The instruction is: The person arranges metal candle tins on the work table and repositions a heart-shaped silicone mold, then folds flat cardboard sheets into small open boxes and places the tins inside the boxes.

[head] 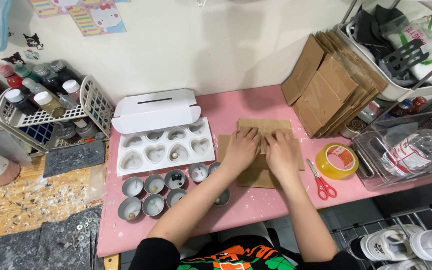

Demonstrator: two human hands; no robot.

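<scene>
Head view: both hands lie flat on a flattened cardboard box (pixel 263 165) on the pink surface (pixel 236 210). Left hand (pixel 241 149) presses its left half, right hand (pixel 282 154) its right half, the two hands just beside each other. Fingers of both are spread and pressing down on the cardboard, not wrapped around anything.

Placing the rest relative to the cardboard box:
- just left: white heart-cavity mould tray (pixel 163 150) with its white carton lid (pixel 153 111) open behind it.
- left and nearer the person: a cluster of small round metal cups (pixel 151 192), some with tiny bits inside; one cup sits partly under the left forearm.
- right: roll of yellow packing tape (pixel 337 161), and red-handled scissors (pixel 321 182) between the tape and the box.
- behind and right: a stack of folded cardboard boxes (pixel 333 85) leaning against a white bin.
- far right: clear plastic bottle (pixel 418 147) in a clear container.
- far left: white wire basket (pixel 51 117) holding small bottles.
</scene>
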